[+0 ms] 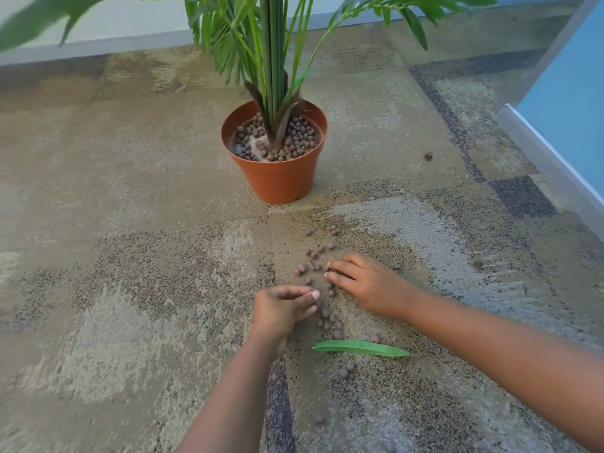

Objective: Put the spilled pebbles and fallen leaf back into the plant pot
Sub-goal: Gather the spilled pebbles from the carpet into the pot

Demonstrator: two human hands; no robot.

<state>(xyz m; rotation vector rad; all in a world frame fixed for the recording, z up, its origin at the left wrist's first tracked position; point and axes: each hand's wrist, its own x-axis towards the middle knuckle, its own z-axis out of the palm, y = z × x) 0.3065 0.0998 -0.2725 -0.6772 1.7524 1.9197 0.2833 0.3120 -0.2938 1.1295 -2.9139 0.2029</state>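
On a mottled beige carpet point(130, 197) beside a pale wall, a person's two bare hands worked among brown pebbles point(327, 317) scattered on the floor in front of an orange plant pot point(281, 178). The left hand point(282, 310) was curled, its thumb and fingers drawn close together at the edge of the pebbles; whether it held any could not be told. The right hand point(366, 284) lay palm down with fingers loosely spread, its fingertips touching the carpet among the pebbles. A long green leaf point(361, 348) lay flat on the carpet just nearer the camera than both hands. The pot stood upright, well apart from the hands, with more pebbles around the plant's point(274, 53) stems. One stray pebble point(428, 155) sat to the pot's right.
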